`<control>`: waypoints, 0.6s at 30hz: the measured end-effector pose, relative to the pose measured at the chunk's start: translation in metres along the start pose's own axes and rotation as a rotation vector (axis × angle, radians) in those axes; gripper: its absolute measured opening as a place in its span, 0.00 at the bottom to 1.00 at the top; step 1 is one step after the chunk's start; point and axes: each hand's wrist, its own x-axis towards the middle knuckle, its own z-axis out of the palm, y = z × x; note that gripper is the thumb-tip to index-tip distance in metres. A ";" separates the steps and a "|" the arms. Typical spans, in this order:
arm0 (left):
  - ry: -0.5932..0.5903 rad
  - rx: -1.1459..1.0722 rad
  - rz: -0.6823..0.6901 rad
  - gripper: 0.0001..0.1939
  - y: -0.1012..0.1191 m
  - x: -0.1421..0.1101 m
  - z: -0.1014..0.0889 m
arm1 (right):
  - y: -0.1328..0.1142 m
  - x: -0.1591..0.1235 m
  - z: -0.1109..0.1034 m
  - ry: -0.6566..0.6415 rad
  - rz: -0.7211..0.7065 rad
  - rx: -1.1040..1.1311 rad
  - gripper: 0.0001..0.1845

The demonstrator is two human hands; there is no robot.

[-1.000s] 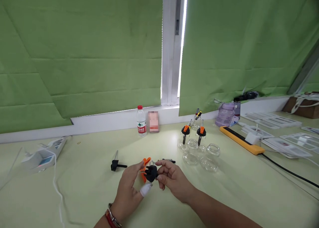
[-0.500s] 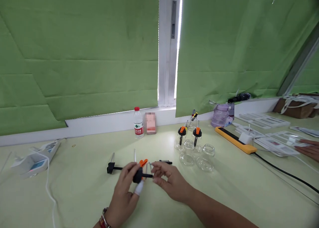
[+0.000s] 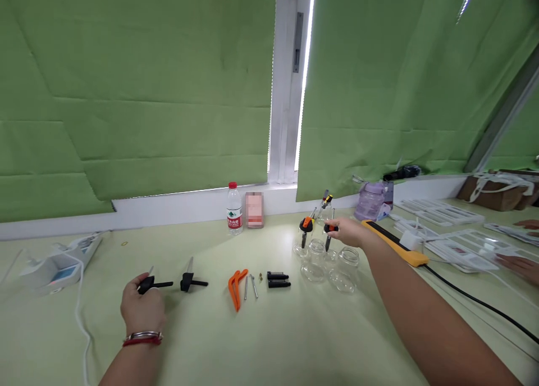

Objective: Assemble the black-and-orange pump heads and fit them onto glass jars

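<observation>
At the left of the table, my left hand has its fingers round a black plastic part with a side stem and a thin pale piece sticking up. A matching black part lies just right of it. My right hand reaches out and grips the black-and-orange top piece, which stands in a small glass jar; the fingers partly cover it. Between my hands lie orange levers, metal pins, tiny brass-coloured pieces and two black parts with springs.
Another black-and-orange piece stands in a jar, near open glass jars. Behind are a water bottle and a pink box. Power strips lie left and right. Another person's hand is at far right.
My left hand has carried the black part left, setting it beside its match. My right hand has moved from the middle to the jars and taken hold of a black-and-orange top piece.
</observation>
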 end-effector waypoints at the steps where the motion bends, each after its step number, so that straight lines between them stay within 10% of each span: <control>1: -0.003 0.018 -0.007 0.32 -0.002 0.001 0.001 | 0.004 0.004 0.002 -0.018 -0.007 0.012 0.20; 12: -0.132 0.120 0.036 0.35 -0.015 0.007 0.009 | 0.052 -0.003 -0.001 0.238 0.096 -0.028 0.11; 18: -0.174 0.069 0.124 0.32 -0.018 0.006 0.004 | 0.024 -0.050 -0.039 0.804 -0.068 -0.030 0.14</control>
